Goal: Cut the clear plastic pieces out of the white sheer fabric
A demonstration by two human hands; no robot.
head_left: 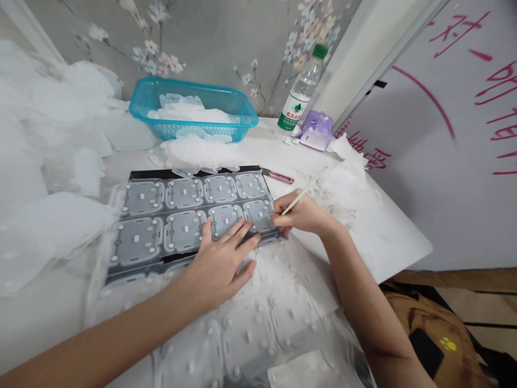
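Okay, a translucent moulded pad sheet (181, 215) lies flat on a black backing mat (194, 173) near the middle of the white tabletop (388, 237), with two rows of rounded-square pads and white nubs showing. A whiter stretch of the sheet (283, 323) runs past the near edge toward the camera. Left hand (220, 261) rests flat on the front row, fingers spread apart, fingertips on the pads. Right hand (302, 213) sits at the sheet's right end, fingers pinched together on a thin pale stick (304, 190). The stick's lower tip is hidden behind those fingers, so I cannot tell if it touches the sheet. Just past the mat's far edge lies a slim pink tool (278, 175), type unclear. Beyond it, a crumpled film heap (197, 153) sits against a turquoise plastic basket (242, 108) holding more film (189, 113) at the far edge. A water bottle (301, 91) and a purple tissue pack (317, 129) stand toward the far right corner. Open tabletop runs right of the right hand toward the right edge, with lacy white scraps (343, 183) just above it. A big soft film pile (48, 134) crowds the left side, so room there is tight. A tan backpack (436, 334) sits below the right edge.
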